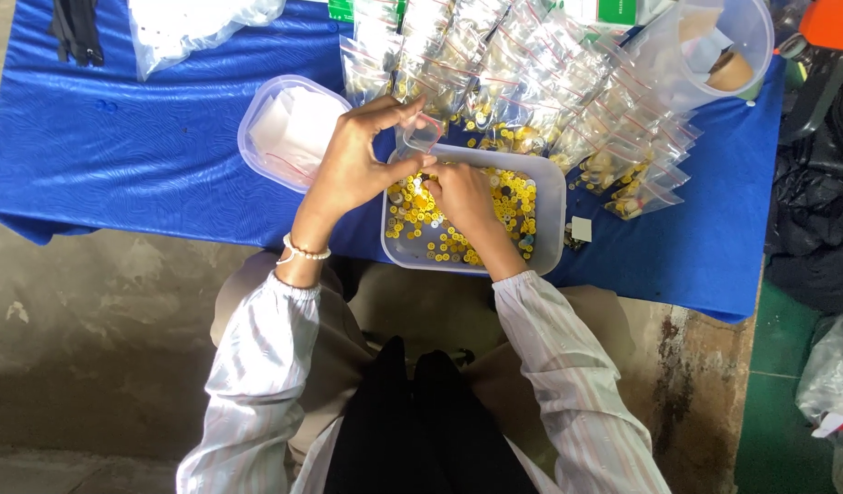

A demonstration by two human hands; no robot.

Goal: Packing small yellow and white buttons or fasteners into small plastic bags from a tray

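Observation:
A clear rectangular plastic tub (551,240) sits at the near edge of the blue-covered table and holds several small yellow buttons (515,197). My left hand (357,165) holds a small clear zip bag (418,135) open above the tub's far left corner. My right hand (464,201) is down in the tub among the buttons, fingers pinched together near the bag's mouth; what it pinches is hidden.
Rows of filled small zip bags (549,87) lie behind the tub. A round clear container (284,128) with white contents stands to the left, a clear plastic jug (714,50) at back right. A small white square (581,229) lies right of the tub. Black straps (78,32) lie far left.

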